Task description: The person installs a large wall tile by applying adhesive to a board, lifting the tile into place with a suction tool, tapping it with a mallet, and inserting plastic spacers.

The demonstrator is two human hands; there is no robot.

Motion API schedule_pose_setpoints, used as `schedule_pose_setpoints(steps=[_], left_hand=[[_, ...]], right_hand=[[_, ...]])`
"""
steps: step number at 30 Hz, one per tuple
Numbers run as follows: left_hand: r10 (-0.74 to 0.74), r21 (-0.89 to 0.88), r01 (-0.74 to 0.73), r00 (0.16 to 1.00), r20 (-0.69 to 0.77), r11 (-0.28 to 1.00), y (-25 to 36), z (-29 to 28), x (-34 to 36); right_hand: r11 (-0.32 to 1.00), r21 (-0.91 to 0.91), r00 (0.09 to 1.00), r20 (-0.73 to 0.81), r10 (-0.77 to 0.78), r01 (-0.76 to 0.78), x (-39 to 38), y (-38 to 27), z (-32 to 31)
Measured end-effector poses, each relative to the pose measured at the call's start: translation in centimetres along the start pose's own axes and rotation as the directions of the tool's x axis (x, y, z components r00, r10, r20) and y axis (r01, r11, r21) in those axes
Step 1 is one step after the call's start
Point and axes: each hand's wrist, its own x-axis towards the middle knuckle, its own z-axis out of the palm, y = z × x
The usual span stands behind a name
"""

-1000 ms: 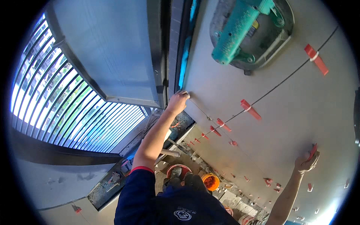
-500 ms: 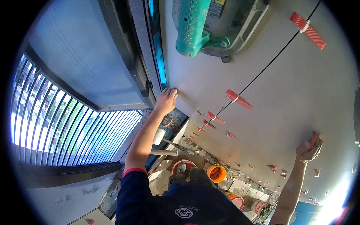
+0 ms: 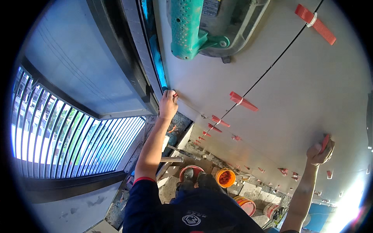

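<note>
My left hand [image 3: 168, 105] is closed at the left edge of the large grey wall tile [image 3: 287, 93], beside a dark frame with a blue strip. A small red tile-levelling wedge [image 3: 175, 94] shows at its fingertips, with a bit of white next to it. My right hand [image 3: 321, 152] is closed around another red levelling wedge [image 3: 325, 142], close to the tile face at the right. More red wedges [image 3: 243, 101] sit in white clips along the dark joint between the tiles.
A power tool with a green handle [image 3: 186, 31] rests against the tile at the top. Barred window [image 3: 77, 132] at left. Below stand an orange bucket [image 3: 225, 178] holding red pieces, a red-rimmed bucket [image 3: 191, 171] and others. A wooden handle [image 3: 171, 159] juts out near my left arm.
The view has shifted slightly. My left hand has turned at the tile edge, and the red wedge now shows at its fingertips. My right hand keeps its wedge in nearly the same place.
</note>
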Motion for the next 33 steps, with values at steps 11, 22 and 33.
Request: schedule_pose_setpoints(steps=[11,22,33], left_hand=[[-0.101,-0.011,0.101,0.994,-0.044,0.995,0.5,-2.1,-1.0],[-0.184,-0.808,0.587,0.801,0.570,0.051,21.8,-4.2,-14.5],[-0.777,-0.554,0.715,0.603,0.181,0.426,15.1,-8.1,-30.6]], right_hand=[[0.997,0.061,0.999,-0.030,0.043,-0.041,-0.8,0.4,0.4],[0.778,0.521,0.809,0.587,-0.027,-0.351,-3.9,-12.2,1.1],[0.772,0.610,-0.013,0.783,-0.622,-0.179,-2.3,-33.7,10.3]])
